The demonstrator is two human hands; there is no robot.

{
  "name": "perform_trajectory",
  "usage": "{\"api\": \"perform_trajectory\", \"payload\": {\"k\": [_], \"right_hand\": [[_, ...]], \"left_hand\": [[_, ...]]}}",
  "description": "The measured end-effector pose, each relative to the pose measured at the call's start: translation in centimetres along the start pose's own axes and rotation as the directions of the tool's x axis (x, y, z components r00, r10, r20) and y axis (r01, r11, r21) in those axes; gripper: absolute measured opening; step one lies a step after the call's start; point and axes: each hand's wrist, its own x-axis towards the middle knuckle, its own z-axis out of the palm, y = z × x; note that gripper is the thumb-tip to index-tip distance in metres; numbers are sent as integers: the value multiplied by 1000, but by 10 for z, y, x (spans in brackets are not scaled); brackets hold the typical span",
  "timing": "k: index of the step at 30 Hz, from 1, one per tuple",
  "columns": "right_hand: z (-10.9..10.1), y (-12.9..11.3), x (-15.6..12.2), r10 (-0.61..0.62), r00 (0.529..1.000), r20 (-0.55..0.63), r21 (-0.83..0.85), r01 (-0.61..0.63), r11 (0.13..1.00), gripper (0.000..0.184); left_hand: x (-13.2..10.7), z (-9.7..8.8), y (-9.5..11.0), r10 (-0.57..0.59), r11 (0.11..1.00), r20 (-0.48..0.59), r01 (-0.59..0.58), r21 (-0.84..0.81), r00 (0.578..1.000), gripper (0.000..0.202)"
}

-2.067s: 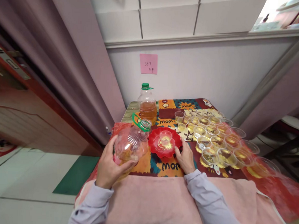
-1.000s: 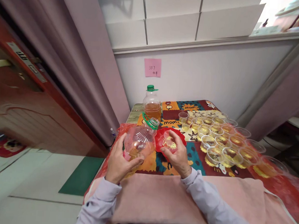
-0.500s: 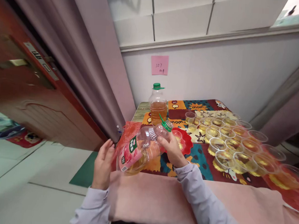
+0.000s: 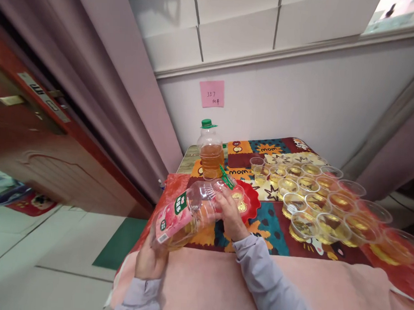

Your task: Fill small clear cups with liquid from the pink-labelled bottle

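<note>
A large clear plastic juice bottle with a pink label lies tilted in front of me, its neck up and to the right. Some yellow liquid sits in its lower part, and a green strap or cap hangs at the mouth. My right hand is wrapped around the neck. Under the bottle's base, my left hand cups and supports it; its fingers are partly hidden behind the bottle. Just beyond the bottle's mouth is a red scalloped plate, partly covered by my right hand.
A second juice bottle, green-capped and part full, stands upright behind. Several clear plastic cups of yellow liquid crowd the table's right side on a patterned cloth. A pink cloth covers the near edge. A wooden door is at left.
My left hand has moved from beside the bottle to its base and now touches it. The bottle has shifted slightly left, still in my right hand. The view has turned a little.
</note>
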Motion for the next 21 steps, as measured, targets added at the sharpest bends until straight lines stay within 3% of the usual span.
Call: {"api": "perform_trajectory", "payload": {"k": [4, 8, 14, 17, 21], "right_hand": [[4, 4, 1, 15, 1000, -17, 124, -13, 992, 75], [8, 13, 1, 95, 995, -8, 249, -90, 964, 81], [13, 26, 2, 150, 989, 6, 349, -143, 926, 79], [16, 23, 1, 141, 989, 36, 366, -144, 919, 75], [20, 19, 0, 135, 989, 67, 380, -150, 913, 68]], "left_hand": [[-3, 2, 15, 7, 999, 38, -5, -45, 999, 55], [-5, -8, 25, -58, 992, 99, 69, -108, 993, 62], [-9, -22, 41, -71, 997, 60, 72, -26, 996, 89], [-12, -24, 47, -97, 995, 98, 97, 1, 990, 102], [-17, -18, 51, -96, 994, 108, 101, -37, 989, 93]]}}
